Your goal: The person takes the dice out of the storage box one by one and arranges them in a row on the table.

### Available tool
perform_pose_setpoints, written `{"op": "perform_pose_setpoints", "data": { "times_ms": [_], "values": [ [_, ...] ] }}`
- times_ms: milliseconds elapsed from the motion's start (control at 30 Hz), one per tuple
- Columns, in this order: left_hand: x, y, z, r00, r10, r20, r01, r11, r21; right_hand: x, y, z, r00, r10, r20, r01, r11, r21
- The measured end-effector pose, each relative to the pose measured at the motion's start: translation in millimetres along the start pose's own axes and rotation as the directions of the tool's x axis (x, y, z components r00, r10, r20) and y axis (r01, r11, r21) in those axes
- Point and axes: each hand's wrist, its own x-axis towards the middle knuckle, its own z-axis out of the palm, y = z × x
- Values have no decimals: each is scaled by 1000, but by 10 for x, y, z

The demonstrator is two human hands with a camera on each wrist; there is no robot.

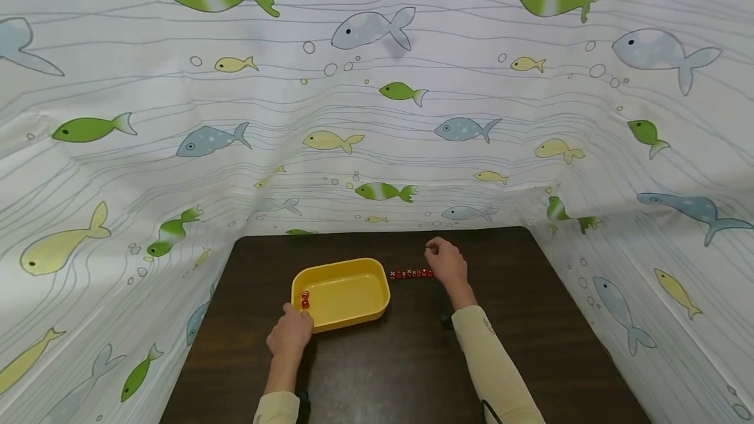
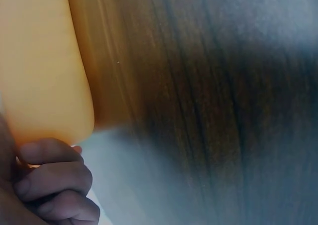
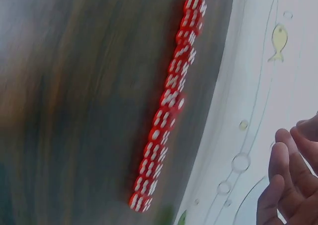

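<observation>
My left hand [image 1: 290, 334] grips the near left corner of a yellow tray [image 1: 379, 311], thumb at the rim and fingers curled beneath it in the left wrist view. Two red dice [image 1: 305, 300] lie inside the tray by its left wall. To the right of the tray, several red dice with white pips stand in a row [image 3: 164, 106], pressed close together in a nearly straight line. My right hand [image 1: 449, 265] hovers by the right end of that row, its fingers loosely bent. No die shows between the fingers [image 3: 279, 158] in the right wrist view.
The dark wooden table [image 1: 377, 371] runs up to a white sheet with printed fish [image 1: 383, 192], which stands along its back and both sides. The row of dice lies near the back edge. A black cable [image 1: 490, 411] trails by the right sleeve.
</observation>
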Motion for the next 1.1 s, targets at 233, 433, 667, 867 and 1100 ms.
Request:
{"op": "perform_pose_setpoints", "data": {
  "times_ms": [233,433,667,867,1100],
  "values": [
    [-17,27,-21,1000,3,-14,-3,1000,5,-79,-484,283,998,-35,45,35,999,0],
    [-5,57,12,1000,-5,-21,5,1000,0,-156,-801,548,991,-70,115,67,997,28],
    [12,-1,24,1000,-4,-25,4,1000,-3,-282,-1039,923,953,-198,231,208,978,-21],
    [2,17,13,999,-5,-41,5,1000,3,-379,-1220,1184,894,-302,332,345,936,-76],
    [-11,29,19,999,-7,-50,8,1000,25,-507,-1389,1466,775,-375,508,454,890,-35]
  ]
}}
